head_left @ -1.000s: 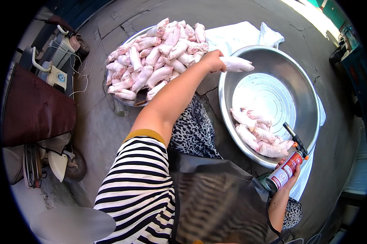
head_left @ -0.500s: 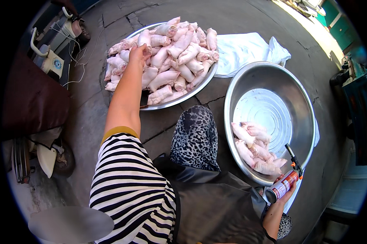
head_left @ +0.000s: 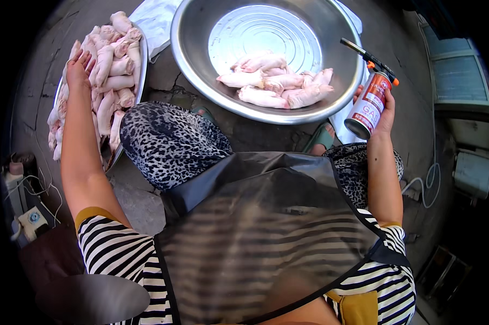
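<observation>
My left hand (head_left: 80, 69) reaches to the heap of pale pig trotters (head_left: 119, 66) at the far left. Its fingers are stretched and a little apart at the heap's edge, and nothing shows gripped in them. My right hand (head_left: 384, 120) is wrapped round a gas torch (head_left: 369, 103), a red and white canister with a black burner head and orange knobs. The torch is tilted, its nozzle pointing up and left beside a large steel basin (head_left: 206, 96). No flame can be seen. Several more trotters (head_left: 277, 81) lie at the basin's near side.
The heaped trotters fill a wide metal tray (head_left: 143, 59). White cloth (head_left: 153, 24) lies on the dark paved floor behind it. A pale hose (head_left: 435, 173) coils at the right, and a white device with cables (head_left: 33, 219) stands at the lower left. My patterned knees are between the vessels.
The view has swung right, so the heap sits farther left and the basin nearer the middle. My left hand's fingers have opened beside the heap; the torch stays in my right hand.
</observation>
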{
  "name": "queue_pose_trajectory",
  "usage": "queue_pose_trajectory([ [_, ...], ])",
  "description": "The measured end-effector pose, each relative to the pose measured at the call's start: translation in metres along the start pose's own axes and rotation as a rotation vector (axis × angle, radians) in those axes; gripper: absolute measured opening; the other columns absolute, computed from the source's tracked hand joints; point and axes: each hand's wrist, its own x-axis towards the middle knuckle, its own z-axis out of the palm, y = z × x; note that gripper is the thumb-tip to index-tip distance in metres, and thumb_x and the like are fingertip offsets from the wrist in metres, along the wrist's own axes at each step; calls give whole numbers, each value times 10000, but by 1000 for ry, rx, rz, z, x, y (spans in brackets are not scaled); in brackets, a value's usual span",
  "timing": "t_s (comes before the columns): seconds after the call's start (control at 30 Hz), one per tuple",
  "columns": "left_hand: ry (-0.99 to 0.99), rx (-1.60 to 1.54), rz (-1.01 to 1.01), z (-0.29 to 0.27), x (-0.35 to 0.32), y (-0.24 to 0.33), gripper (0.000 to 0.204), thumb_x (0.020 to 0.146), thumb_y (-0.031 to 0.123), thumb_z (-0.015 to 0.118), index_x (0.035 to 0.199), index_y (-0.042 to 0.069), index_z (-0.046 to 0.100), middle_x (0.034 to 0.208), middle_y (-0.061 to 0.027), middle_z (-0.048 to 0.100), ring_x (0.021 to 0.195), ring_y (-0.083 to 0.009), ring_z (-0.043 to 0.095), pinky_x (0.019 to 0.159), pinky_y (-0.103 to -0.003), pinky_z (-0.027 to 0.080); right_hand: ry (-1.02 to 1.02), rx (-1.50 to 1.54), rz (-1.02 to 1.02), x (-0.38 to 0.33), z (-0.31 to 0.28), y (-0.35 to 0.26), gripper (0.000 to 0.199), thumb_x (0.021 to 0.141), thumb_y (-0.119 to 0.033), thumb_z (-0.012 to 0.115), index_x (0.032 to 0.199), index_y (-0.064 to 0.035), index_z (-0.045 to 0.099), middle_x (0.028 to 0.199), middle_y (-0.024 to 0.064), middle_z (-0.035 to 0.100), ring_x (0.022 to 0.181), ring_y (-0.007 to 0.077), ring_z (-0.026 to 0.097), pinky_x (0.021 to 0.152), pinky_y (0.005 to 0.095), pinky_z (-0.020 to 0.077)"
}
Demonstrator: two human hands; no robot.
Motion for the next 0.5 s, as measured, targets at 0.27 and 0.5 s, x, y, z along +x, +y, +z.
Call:
queue_pose_trajectory([
  [0.27,-894,562,89,254,-174,19,378,880,218,579,1235,90,554,1129,-64,619,1086,-178,560,896,-321,461,95,99,-161,-36,-15,-4,582,851,-400,578,1241,0,414,1043,238,608,899,342,658,767,465,573],
  [0.5,-1462,975,432,368,-323,-115,437,796,122,637,1222,59,564,1182,-179,577,1128,-316,541,971,-371,429,137,162,-202,-45,-13,13,559,860,-377,571,1221,25,428,998,245,619,856,330,670,739,448,580],
])
